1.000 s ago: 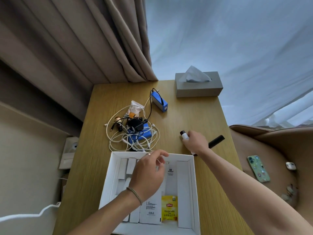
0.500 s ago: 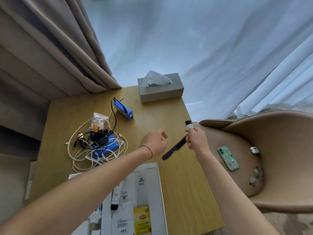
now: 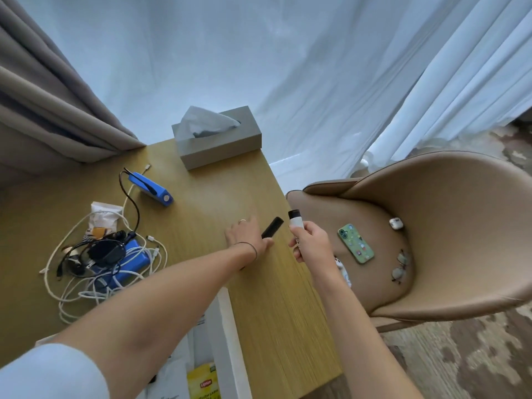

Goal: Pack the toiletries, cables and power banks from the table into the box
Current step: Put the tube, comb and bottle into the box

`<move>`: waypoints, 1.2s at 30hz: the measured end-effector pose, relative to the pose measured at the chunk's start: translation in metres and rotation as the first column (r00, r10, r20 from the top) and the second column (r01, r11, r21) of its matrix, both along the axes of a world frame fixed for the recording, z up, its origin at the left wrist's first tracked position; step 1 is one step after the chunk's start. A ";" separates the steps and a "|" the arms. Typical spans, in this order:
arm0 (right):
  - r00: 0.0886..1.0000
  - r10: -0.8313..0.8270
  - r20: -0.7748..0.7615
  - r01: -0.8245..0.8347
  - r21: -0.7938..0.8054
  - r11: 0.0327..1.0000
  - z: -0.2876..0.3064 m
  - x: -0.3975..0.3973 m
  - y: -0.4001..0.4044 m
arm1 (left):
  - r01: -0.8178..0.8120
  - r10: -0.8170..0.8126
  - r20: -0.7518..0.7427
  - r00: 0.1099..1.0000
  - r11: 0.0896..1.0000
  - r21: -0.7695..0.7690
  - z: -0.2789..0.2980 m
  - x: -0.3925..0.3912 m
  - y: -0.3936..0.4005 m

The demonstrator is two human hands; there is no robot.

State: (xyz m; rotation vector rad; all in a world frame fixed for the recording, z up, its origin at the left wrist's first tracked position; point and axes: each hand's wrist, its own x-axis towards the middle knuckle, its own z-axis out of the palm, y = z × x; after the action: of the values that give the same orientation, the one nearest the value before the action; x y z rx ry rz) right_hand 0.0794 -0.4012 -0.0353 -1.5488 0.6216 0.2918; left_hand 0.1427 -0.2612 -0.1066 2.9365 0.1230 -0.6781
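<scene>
Half a second ago the right hand (image 3: 309,245) held both the black comb (image 3: 272,227) and the small white bottle (image 3: 296,220); now the left hand (image 3: 248,237) has taken the comb, and the two hands have drawn slightly apart. Nearest the camera, below the left forearm, the white box (image 3: 230,335) shows its right wall, with a yellow tea sachet (image 3: 205,381) inside. The left hand's fingers curl round the comb's lower end, its teeth end pointing up and right above the table (image 3: 276,306). Just right of it, the right hand grips the bottle upright, black cap on top, over the table's edge. Left of the left hand lies a tangle of white and black cables (image 3: 95,266) over a blue power bank (image 3: 129,269), with a white pouch (image 3: 103,220) behind it. Farther off stands a second blue power bank (image 3: 151,189), and beyond it a grey tissue box (image 3: 218,139). Right of the right hand, a green phone (image 3: 355,243) lies on the chair (image 3: 449,226).
</scene>
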 end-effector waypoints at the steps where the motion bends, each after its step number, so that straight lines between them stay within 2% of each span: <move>1: 1.000 0.003 -0.003 -0.003 0.004 1.000 0.000 -0.002 -0.002 | 0.008 -0.008 0.013 1.000 1.000 0.023 -0.004 0.001 -0.002; 5: 1.000 -0.030 -0.007 0.030 0.030 0.999 -0.002 -0.010 -0.009 | 0.026 -0.029 0.050 0.998 0.998 0.054 -0.011 0.005 -0.008; 10: 1.000 -0.030 -0.009 0.030 0.054 0.998 0.002 -0.020 -0.012 | -0.008 0.008 0.028 1.000 1.000 -0.019 -0.003 0.006 -0.013; 16: 0.997 0.068 0.041 -0.074 0.147 0.986 0.028 -0.026 0.002 | 0.003 0.014 0.067 0.998 0.967 -0.254 0.021 0.002 0.004; 20: 0.986 0.148 0.077 -0.159 0.165 0.973 0.055 -0.034 0.018 | -0.092 0.150 0.102 0.983 0.895 -0.437 0.057 -0.002 0.020; 23: 0.970 0.234 0.068 -0.240 0.104 0.965 0.073 -0.041 0.035 | -0.144 0.265 0.139 0.954 0.814 -0.563 0.088 -0.007 0.039; 27: 0.929 0.355 0.103 -0.361 0.048 0.931 0.092 -0.055 0.068 | -0.155 0.385 0.199 0.901 0.715 -0.682 0.128 -0.025 0.074; 30: 0.881 0.458 0.117 -0.465 0.034 0.885 0.098 -0.067 0.095 | -0.166 0.448 0.238 0.862 0.693 -0.702 0.149 -0.045 0.104; 36: 0.747 0.665 0.011 -0.665 0.042 0.746 0.086 -0.093 0.142 | -0.190 0.555 0.274 0.786 0.637 -0.747 0.171 -0.091 0.167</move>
State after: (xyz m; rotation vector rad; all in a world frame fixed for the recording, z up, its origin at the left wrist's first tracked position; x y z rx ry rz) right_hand -0.0136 -0.2591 0.0506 -1.6860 0.0273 0.8473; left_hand 0.0521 -0.0938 0.0644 2.1300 0.3553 0.1077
